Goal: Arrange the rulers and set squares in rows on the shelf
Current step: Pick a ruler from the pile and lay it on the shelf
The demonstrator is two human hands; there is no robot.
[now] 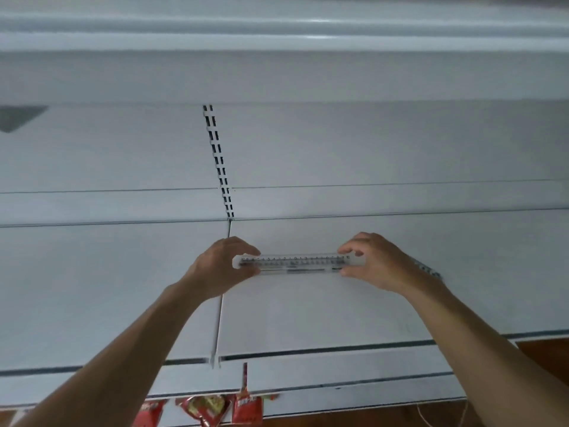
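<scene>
Left hand (221,266) pinches the left end of a clear plastic ruler with black markings (295,264), thumb on the near edge and fingers curled over the far edge; right hand (378,263) pinches the right end the same way, thumb near, fingers curled on top; both forearms reach in from the lower corners of the frame; ruler lies level and crosswise at centre frame, low over the white metal shelf (308,309); cannot tell if it touches the surface; its left end is just right of the panel seam (219,322) that runs front to back across the shelf; second clear strip with dark marks (428,269) pokes out behind the right wrist, mostly hidden, possibly another ruler, lying on the shelf; black-slotted white upright (220,167) runs up the back panel at upper centre; red snack packets (203,409) hang below the shelf front at bottom centre; brown wooden floor (545,352) at lower right.
</scene>
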